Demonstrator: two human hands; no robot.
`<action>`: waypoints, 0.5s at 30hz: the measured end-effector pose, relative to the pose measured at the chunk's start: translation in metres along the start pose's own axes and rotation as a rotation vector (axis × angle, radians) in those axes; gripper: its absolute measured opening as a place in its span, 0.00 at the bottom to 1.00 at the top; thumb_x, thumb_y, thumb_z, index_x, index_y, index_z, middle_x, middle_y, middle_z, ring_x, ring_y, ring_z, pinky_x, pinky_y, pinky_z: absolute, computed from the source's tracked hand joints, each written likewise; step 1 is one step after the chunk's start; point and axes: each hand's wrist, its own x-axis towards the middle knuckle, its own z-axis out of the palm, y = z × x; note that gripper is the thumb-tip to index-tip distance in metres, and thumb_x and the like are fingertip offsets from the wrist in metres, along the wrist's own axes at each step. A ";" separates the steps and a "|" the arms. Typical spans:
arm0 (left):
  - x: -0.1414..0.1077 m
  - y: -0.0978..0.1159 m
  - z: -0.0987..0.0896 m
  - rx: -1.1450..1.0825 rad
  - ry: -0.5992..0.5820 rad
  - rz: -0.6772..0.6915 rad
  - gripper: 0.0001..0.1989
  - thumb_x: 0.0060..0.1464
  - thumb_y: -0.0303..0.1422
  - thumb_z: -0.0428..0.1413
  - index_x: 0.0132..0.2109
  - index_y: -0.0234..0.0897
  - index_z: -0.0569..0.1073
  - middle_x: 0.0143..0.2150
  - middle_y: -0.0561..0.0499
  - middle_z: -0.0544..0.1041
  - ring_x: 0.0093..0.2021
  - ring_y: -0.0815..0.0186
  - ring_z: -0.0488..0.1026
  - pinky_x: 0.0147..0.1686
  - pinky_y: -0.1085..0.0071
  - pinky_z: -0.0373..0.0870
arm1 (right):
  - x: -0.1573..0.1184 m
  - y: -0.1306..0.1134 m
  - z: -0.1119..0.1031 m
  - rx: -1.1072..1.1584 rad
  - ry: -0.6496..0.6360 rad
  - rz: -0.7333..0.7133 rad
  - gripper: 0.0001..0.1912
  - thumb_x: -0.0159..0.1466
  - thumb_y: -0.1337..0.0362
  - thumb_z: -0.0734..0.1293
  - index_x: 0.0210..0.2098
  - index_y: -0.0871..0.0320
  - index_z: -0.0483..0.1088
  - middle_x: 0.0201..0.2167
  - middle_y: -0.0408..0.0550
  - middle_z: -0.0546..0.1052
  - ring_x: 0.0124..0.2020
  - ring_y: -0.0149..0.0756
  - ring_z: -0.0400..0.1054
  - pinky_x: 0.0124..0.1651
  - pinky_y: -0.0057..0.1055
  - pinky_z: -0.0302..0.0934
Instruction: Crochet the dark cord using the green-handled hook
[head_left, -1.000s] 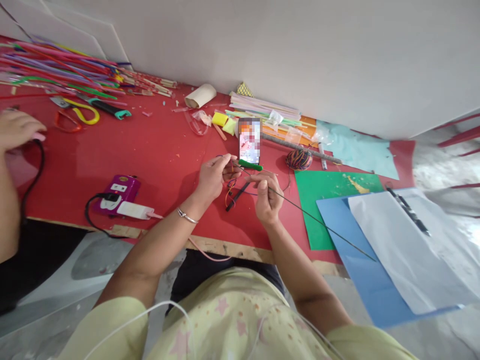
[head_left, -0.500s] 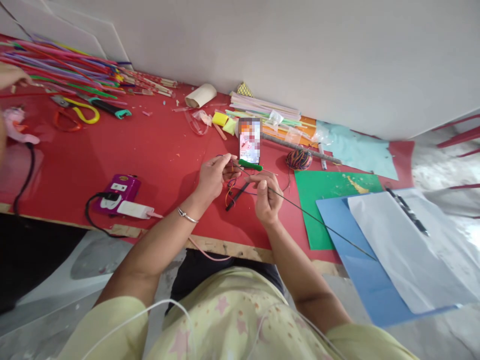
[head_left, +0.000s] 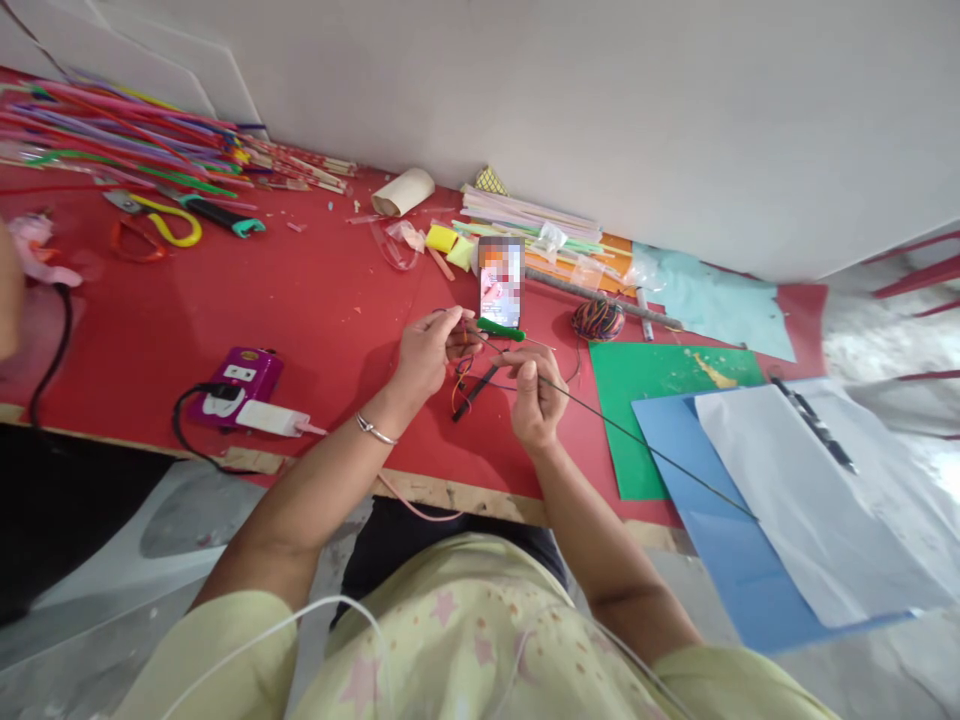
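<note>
My left hand (head_left: 431, 350) is closed in a pinch on multicoloured yarn, beside the upper end of a long thin dark stick (head_left: 630, 430). My right hand (head_left: 538, 395) is closed around that stick, which slopes down to the lower right over the blue folder. Just beyond my fingers is a short green fuzzy piece (head_left: 501, 329); whether it is fixed to the stick I cannot tell. Loose yarn (head_left: 461, 380) hangs between my hands over a black rod (head_left: 474, 393) on the red table. Behind them stands a lit phone (head_left: 500, 285).
A yarn ball (head_left: 598, 320) and green sheet (head_left: 667, 400) lie to the right, with a blue folder (head_left: 705, 520) and papers. Leftward are a purple power strip (head_left: 244, 385), yellow-handled scissors (head_left: 176, 225) and pipe cleaners (head_left: 127, 135). Another person's arm (head_left: 7, 300) shows at the left edge.
The other person's hand over the pipe cleaners has gone from the far left. My hands stay almost in place, and the stick's lower end has shifted slightly right.
</note>
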 end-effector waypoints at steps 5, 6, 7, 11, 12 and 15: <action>0.001 0.000 -0.001 0.018 0.008 -0.002 0.16 0.56 0.44 0.66 0.41 0.34 0.79 0.32 0.48 0.82 0.33 0.65 0.82 0.36 0.70 0.79 | 0.000 -0.001 0.000 0.005 -0.010 -0.004 0.16 0.76 0.59 0.59 0.42 0.51 0.79 0.38 0.48 0.83 0.41 0.41 0.76 0.47 0.45 0.71; 0.001 0.000 -0.001 0.016 0.006 0.002 0.16 0.57 0.44 0.65 0.41 0.34 0.79 0.32 0.48 0.82 0.33 0.65 0.82 0.35 0.70 0.79 | 0.000 -0.001 0.000 0.005 -0.011 -0.004 0.17 0.76 0.59 0.59 0.42 0.51 0.79 0.38 0.48 0.83 0.41 0.41 0.76 0.47 0.45 0.71; 0.000 0.000 -0.001 0.014 0.005 0.005 0.16 0.57 0.44 0.65 0.41 0.34 0.79 0.32 0.48 0.82 0.33 0.65 0.82 0.35 0.70 0.79 | 0.000 -0.001 0.000 0.005 -0.010 -0.005 0.17 0.76 0.59 0.59 0.42 0.51 0.79 0.38 0.48 0.83 0.42 0.42 0.76 0.48 0.45 0.71; 0.000 0.000 0.000 0.016 0.009 0.002 0.16 0.57 0.44 0.66 0.41 0.34 0.79 0.32 0.48 0.82 0.33 0.65 0.82 0.36 0.70 0.79 | 0.000 -0.001 0.000 -0.007 -0.019 0.013 0.17 0.76 0.57 0.59 0.42 0.50 0.79 0.38 0.48 0.83 0.42 0.42 0.76 0.48 0.46 0.71; 0.000 0.000 0.000 0.016 0.008 0.001 0.16 0.56 0.44 0.66 0.41 0.34 0.79 0.32 0.48 0.82 0.33 0.65 0.82 0.36 0.70 0.79 | 0.000 0.000 0.000 -0.013 -0.027 0.016 0.17 0.76 0.56 0.59 0.42 0.50 0.79 0.38 0.49 0.83 0.42 0.42 0.76 0.48 0.46 0.71; 0.000 0.000 -0.001 0.009 0.003 0.005 0.16 0.56 0.45 0.66 0.41 0.34 0.79 0.32 0.48 0.82 0.33 0.65 0.82 0.35 0.70 0.79 | 0.000 0.000 0.000 -0.024 -0.040 0.005 0.17 0.76 0.56 0.59 0.42 0.50 0.79 0.38 0.49 0.83 0.42 0.43 0.75 0.48 0.46 0.71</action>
